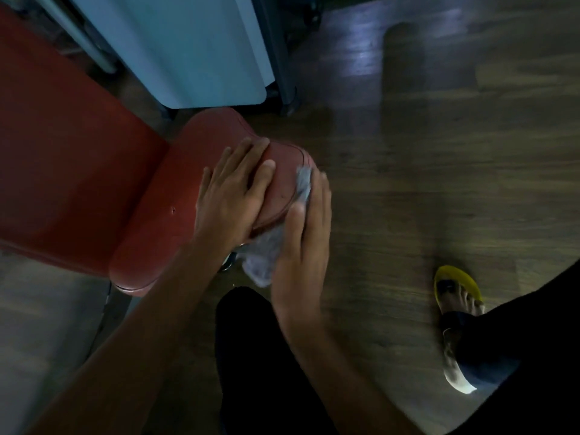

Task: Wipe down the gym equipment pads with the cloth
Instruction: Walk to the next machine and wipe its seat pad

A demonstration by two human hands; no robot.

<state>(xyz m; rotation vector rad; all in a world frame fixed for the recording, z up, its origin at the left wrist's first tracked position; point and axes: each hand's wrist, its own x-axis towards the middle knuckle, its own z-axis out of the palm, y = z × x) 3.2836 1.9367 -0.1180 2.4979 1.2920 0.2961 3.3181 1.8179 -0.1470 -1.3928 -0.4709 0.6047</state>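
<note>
A red padded seat fills the middle left, with a larger red back pad behind it. My left hand lies flat on top of the seat's front end, fingers spread. My right hand presses a grey cloth against the seat's front right edge. Part of the cloth hangs below the pad, and a strip shows above my fingers.
A pale blue-white machine panel and a dark metal frame leg stand behind the seat. Dark wood-look floor spreads to the right. My foot in a yellow sandal is at the lower right, dark trouser legs below.
</note>
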